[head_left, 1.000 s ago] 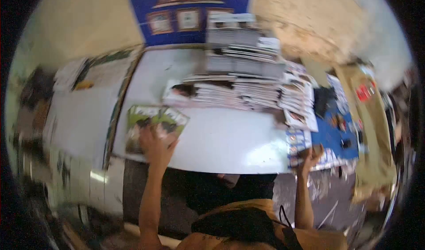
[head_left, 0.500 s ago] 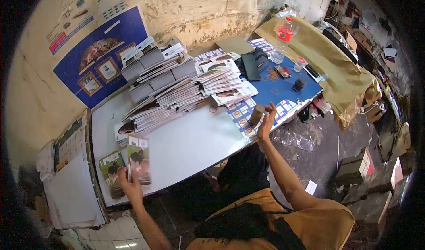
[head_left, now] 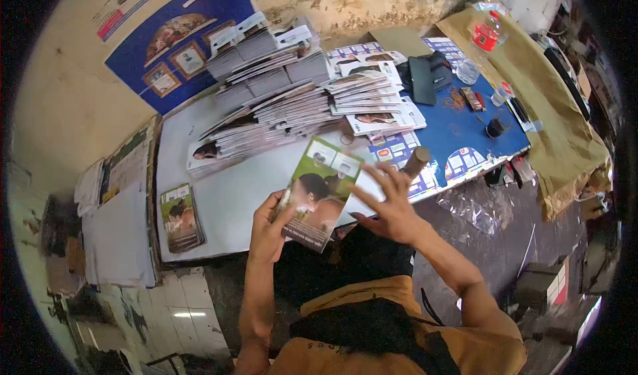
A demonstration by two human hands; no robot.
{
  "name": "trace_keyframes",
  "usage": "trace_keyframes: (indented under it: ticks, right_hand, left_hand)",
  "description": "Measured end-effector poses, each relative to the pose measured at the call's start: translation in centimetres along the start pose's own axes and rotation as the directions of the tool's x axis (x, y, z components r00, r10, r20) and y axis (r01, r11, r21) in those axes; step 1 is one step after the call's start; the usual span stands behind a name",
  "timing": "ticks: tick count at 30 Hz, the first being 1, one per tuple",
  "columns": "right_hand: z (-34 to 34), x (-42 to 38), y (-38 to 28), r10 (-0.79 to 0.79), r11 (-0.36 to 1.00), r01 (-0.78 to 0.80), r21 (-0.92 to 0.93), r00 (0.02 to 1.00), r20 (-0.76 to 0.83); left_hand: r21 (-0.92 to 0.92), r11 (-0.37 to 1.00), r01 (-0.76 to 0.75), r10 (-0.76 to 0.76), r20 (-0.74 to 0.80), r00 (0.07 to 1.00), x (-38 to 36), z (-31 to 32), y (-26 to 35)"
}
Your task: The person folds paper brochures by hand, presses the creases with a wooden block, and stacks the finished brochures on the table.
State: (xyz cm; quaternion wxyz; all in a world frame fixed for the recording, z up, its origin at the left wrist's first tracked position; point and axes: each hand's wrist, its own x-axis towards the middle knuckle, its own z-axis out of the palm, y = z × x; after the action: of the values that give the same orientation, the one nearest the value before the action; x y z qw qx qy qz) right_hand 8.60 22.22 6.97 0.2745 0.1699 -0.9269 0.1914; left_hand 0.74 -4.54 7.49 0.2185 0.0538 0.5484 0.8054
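Observation:
A green booklet (head_left: 320, 192) with a picture on its cover is tilted over the table's front edge. My left hand (head_left: 269, 225) grips its lower left side, thumb on the cover. Beside its right edge is my right hand (head_left: 392, 205), fingers spread, holding nothing. Just behind that hand, a brown cylinder (head_left: 417, 162) stands on a printed sheet. A small pile of similar green booklets (head_left: 181, 221) lies at the table's left end. Fanned rows of booklets (head_left: 286, 112) cover the back of the white tabletop (head_left: 229, 212).
Taller booklet stacks (head_left: 249, 59) rise by the wall. A dark wallet (head_left: 422, 81), rubber bands (head_left: 456, 98), a dark cup (head_left: 495, 128) and a red-labelled bottle (head_left: 486, 32) are on the right. Brown paper (head_left: 558, 142) hangs over the right edge.
My left hand has brought the booklet from the left end to the middle front. My right hand has moved from beside the cylinder to the booklet's right edge. The view has shifted.

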Motion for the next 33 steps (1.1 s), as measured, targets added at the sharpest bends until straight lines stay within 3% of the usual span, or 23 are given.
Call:
trace_keyframes:
  ticks: [2,3,4,5,6,7,8,10,12,14,17,18,20,21,22,24,26,28,29,32,33]
  right_hand:
    - [1.4,0.0,1.1,-0.116,0.992,0.121,-0.045,0.988,0.099]
    - [2.7,-0.5,1.8,-0.120,0.992,0.117,0.051,0.991,0.066]
    - [3.1,-0.3,2.1,-0.061,0.974,0.056,0.220,0.998,0.013]
    - [3.5,-0.7,1.7,0.112,0.916,-0.083,0.392,0.992,-0.052]
    - [4.0,-1.0,1.0,0.285,0.806,-0.191,0.560,0.955,-0.085]
    - [3.1,0.5,-0.6,0.439,0.643,-0.295,0.707,0.898,-0.024]
    - [4.0,0.9,-1.2,0.606,0.320,-0.383,0.867,0.786,0.123]
    - [4.3,2.1,-3.3,0.700,0.070,-0.331,0.941,0.688,0.191]
    - [6.7,1.1,-3.1,0.667,0.167,-0.421,0.892,0.714,0.213]
    - [7.9,0.1,-3.1,0.562,0.290,-0.510,0.810,0.776,0.287]
    - [6.5,-0.5,-3.0,0.220,0.590,-0.373,0.716,0.928,0.302]
    - [5.8,-0.3,-2.7,0.120,0.698,-0.298,0.651,0.945,0.304]
    - [5.9,-0.5,-2.7,0.104,0.749,-0.259,0.610,0.955,0.278]
    - [6.2,-1.1,-2.6,0.155,0.777,-0.286,0.561,0.951,0.269]
    - [6.3,-0.9,-2.6,0.206,0.799,-0.313,0.513,0.945,0.255]
    - [6.8,-0.7,-3.0,0.255,0.723,-0.319,0.613,0.948,0.192]
    - [5.7,0.1,-3.7,0.150,0.732,-0.275,0.623,0.958,0.246]
    - [6.3,-0.2,-5.0,0.174,0.659,-0.215,0.721,0.976,0.132]
    - [5.7,-0.4,-5.1,0.172,0.623,-0.253,0.740,0.967,0.186]
    - [4.6,-0.3,-5.5,0.311,0.416,-0.517,0.748,0.854,0.417]
    - [4.5,-0.3,-5.2,0.277,0.395,-0.519,0.758,0.854,0.440]
  left_hand:
    - [-0.034,0.993,0.113,-0.113,0.019,0.993,0.6,0.1,-0.9]
    - [-0.201,0.974,0.103,-0.085,0.097,0.992,1.0,-0.7,-2.0]
    - [-0.218,0.975,0.047,-0.020,0.125,0.992,1.4,-0.8,-2.5]
    - [-0.240,0.971,-0.009,0.045,0.144,0.989,1.6,-0.8,-2.8]
    - [-0.266,0.962,-0.067,0.109,0.149,0.983,1.8,-0.9,-3.2]
    - [-0.017,0.974,-0.225,0.226,0.121,0.967,2.3,-0.8,-3.9]
    - [0.187,0.958,-0.219,0.215,0.042,0.976,2.3,-0.6,-4.3]
    - [0.087,0.960,-0.265,0.261,0.053,0.964,1.7,0.2,-5.4]
    - [-0.095,0.980,-0.176,0.181,0.049,0.982,1.0,-0.4,-7.0]
    - [0.162,0.968,-0.192,0.203,-0.054,0.978,0.0,-0.8,-7.0]
    - [-0.004,1.000,-0.004,0.003,-0.166,0.986,-1.5,-2.1,-4.9]
    - [-0.089,0.992,0.093,-0.103,-0.114,0.988,-2.0,-2.8,-4.0]
    - [-0.409,0.912,0.002,-0.087,-0.191,0.978,-1.8,-3.0,-5.1]
    - [-0.310,0.941,-0.136,0.147,0.013,0.989,-1.9,-3.0,-6.0]
    - [-0.089,0.952,-0.293,0.294,-0.009,0.956,-1.6,-2.0,-6.5]
    - [0.352,0.752,-0.558,0.583,0.040,0.811,-0.8,0.8,-7.4]
    - [0.425,0.732,-0.532,0.582,0.016,0.813,-0.2,2.2,-7.7]
    - [0.522,0.726,-0.448,0.512,0.024,0.858,0.2,1.8,-7.8]
    - [0.526,0.755,-0.392,0.448,0.023,0.894,0.2,1.6,-7.8]
    - [0.326,0.842,-0.430,0.446,0.027,0.894,0.5,2.4,-8.1]
    - [0.401,0.821,-0.408,0.419,0.063,0.906,0.4,2.1,-8.1]
